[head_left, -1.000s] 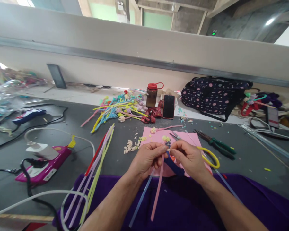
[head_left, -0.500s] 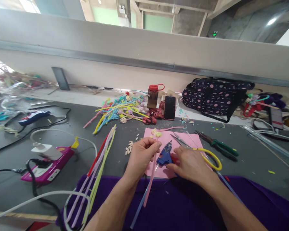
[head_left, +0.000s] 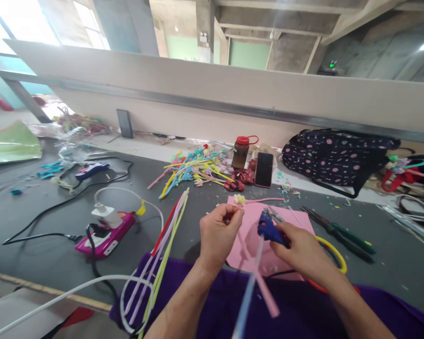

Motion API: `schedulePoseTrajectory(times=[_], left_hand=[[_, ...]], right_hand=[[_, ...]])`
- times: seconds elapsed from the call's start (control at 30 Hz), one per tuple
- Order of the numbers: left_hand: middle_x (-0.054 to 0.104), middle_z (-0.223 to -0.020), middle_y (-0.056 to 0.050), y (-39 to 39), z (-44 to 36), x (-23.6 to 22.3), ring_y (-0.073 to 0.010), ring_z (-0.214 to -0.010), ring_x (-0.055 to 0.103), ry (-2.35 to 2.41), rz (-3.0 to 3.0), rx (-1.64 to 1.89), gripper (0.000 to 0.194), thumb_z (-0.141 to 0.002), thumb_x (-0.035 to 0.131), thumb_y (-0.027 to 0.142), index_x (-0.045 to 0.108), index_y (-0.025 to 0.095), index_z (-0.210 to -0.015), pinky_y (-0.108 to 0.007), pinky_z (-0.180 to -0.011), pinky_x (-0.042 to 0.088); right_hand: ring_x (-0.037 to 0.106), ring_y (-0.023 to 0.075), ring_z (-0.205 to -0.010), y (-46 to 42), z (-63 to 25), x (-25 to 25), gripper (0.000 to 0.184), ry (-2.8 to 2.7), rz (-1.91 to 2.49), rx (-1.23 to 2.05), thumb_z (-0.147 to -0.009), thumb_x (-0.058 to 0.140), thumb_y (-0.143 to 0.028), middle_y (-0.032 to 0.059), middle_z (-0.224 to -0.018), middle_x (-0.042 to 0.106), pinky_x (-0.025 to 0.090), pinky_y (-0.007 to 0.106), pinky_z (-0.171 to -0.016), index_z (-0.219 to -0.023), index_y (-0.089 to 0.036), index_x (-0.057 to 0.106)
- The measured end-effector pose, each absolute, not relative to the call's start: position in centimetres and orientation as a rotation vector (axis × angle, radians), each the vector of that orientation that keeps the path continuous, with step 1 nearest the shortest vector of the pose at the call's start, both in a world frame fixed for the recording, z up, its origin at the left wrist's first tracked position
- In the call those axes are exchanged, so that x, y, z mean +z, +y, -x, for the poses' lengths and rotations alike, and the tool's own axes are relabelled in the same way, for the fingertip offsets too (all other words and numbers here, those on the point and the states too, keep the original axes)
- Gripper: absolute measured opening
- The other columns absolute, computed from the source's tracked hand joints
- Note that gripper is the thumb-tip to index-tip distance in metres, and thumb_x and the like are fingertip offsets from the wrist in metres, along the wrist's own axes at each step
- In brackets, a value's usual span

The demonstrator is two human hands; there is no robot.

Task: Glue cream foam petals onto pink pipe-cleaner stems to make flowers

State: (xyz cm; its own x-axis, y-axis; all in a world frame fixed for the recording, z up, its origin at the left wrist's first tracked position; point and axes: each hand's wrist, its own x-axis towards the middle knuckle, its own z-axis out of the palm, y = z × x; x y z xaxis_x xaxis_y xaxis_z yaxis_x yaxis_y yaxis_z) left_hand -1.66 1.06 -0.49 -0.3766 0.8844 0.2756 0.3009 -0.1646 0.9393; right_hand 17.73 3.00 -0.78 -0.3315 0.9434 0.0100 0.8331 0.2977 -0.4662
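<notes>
My left hand (head_left: 219, 233) pinches a pink fuzzy stem just under a small pale yellow and white flower (head_left: 239, 199). The stem's lower end (head_left: 267, 294) sticks out toward me. In my right hand (head_left: 302, 245) is a blue hot glue gun (head_left: 267, 228), gripped by its handle and raised above a pink sheet (head_left: 237, 253). A long translucent glue stick (head_left: 246, 299) runs from the gun's back and crosses the pink stem in view. Scissors with yellow handles (head_left: 339, 256) lie partly hidden behind my right hand.
Green-handled pliers (head_left: 349, 241) lie to the right. Loose fuzzy stems (head_left: 169, 235) and a magenta power strip (head_left: 115, 235) are on the left. Further back are a pile of coloured stems (head_left: 194, 169), a bottle (head_left: 240, 154), a phone (head_left: 264, 169) and a patterned bag (head_left: 334, 162).
My right hand has taken hold of the glue gun and lifted it off the pink sheet. The left hand still holds the flower stem. The view has shifted left.
</notes>
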Motion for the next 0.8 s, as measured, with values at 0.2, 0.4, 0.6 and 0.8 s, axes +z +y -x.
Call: schedulePoseTrajectory(times=[0.2,0.4,0.6,0.8], left_hand=[[0.055,-0.053,0.005,1.0,2.1,0.1,-0.0061,-0.040,0.043,1.464,-1.147,1.593,0.021,-0.072,0.062,0.037,0.058,0.017,-0.066,-0.017,-0.040,0.034],[0.054,-0.050,0.006,1.3,2.1,-0.5,-0.0068,-0.039,0.043,1.534,-1.206,1.561,0.020,-0.072,0.061,0.036,0.062,0.017,-0.066,-0.019,-0.043,0.035],[0.050,-0.046,0.006,1.4,2.1,-0.6,-0.0084,-0.043,0.044,1.724,-1.399,1.504,0.020,-0.075,0.057,0.036,0.063,0.019,-0.066,-0.019,-0.046,0.033],[0.053,-0.051,0.005,1.1,1.9,-0.5,-0.0081,-0.046,0.043,1.780,-1.537,1.480,0.019,-0.077,0.054,0.030,0.061,0.019,-0.063,-0.019,-0.049,0.031]], right_hand=[[0.053,0.0166,-0.055,3.3,-18.3,-0.9,0.032,-1.619,1.293,1.229,-0.081,0.046,-0.040,0.0026,-0.066,0.059,0.039,0.027,-0.050,-0.097,-0.015,0.056],[0.050,0.0161,-0.050,-0.2,-16.9,-0.8,0.043,-1.569,0.983,1.258,-0.085,0.040,-0.051,0.0036,-0.061,0.056,0.039,0.028,-0.047,-0.096,-0.017,0.061],[0.051,0.0179,-0.052,-2.5,-16.1,-1.4,0.053,-1.636,0.931,1.289,-0.080,0.042,-0.063,0.0033,-0.057,0.054,0.042,0.031,-0.051,-0.096,-0.017,0.062],[0.055,0.0206,-0.058,-2.5,-16.5,-1.9,0.055,-1.656,0.996,1.251,-0.081,0.039,-0.063,0.0065,-0.065,0.059,0.046,0.038,-0.065,-0.097,-0.017,0.063]])
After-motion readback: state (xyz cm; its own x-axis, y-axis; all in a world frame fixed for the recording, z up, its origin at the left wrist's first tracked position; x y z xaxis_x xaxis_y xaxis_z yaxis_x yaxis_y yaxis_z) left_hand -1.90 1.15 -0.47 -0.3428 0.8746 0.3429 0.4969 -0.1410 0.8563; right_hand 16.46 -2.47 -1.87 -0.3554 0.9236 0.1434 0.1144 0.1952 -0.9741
